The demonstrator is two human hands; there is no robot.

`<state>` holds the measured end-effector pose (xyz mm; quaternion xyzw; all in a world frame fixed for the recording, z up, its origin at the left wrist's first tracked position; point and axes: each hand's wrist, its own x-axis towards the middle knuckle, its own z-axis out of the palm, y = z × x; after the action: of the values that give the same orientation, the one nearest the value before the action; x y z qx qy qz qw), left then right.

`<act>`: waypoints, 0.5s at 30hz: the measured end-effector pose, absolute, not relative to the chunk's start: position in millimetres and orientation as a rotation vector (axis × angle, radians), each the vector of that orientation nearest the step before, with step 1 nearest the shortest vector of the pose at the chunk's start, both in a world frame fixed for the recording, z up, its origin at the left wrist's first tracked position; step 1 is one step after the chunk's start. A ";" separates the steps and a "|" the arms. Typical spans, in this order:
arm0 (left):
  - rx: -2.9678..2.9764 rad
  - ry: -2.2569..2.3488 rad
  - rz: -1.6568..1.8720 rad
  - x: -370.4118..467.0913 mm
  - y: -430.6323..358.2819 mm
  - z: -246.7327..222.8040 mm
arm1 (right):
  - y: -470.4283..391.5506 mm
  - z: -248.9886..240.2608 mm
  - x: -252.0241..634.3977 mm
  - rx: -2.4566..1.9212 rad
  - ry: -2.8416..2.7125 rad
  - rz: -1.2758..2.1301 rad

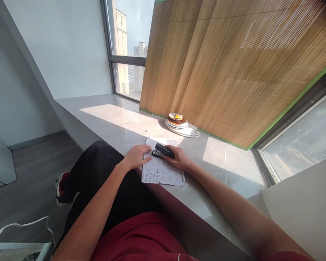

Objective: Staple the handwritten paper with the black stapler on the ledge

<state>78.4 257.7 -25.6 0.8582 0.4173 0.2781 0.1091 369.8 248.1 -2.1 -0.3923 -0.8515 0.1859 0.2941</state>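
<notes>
A black stapler [164, 150] is in my right hand [177, 157], its jaws pointing left over the paper. Beneath it, a white sheet with handwriting [163, 173] lies on the pale stone windowsill [119, 119]. My left hand [137, 156] rests at the paper's left edge with fingers spread, its fingertips just left of the stapler's front end. Whether the paper's edge is between the stapler's jaws cannot be made out.
Behind the paper stands a stack of plates [176, 121] with a small yellow item on top. A bamboo blind [220, 72] hangs over the window. My knee and the sill's front edge are at the lower left.
</notes>
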 end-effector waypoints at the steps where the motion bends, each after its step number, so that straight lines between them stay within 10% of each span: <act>1: 2.518 1.228 0.812 78.3 257.8 -25.8 | 251.0 1.2 373.3 -1.057 -2.250 0.493; 15: 2.618 1.180 0.695 121.7 262.6 -3.2 | 295.4 49.9 516.3 -1.391 -2.402 0.570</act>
<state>121.7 262.6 -3.2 0.8822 0.3977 0.2342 0.0934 516.3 295.4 49.9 -0.4852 -0.8376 0.1988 0.1533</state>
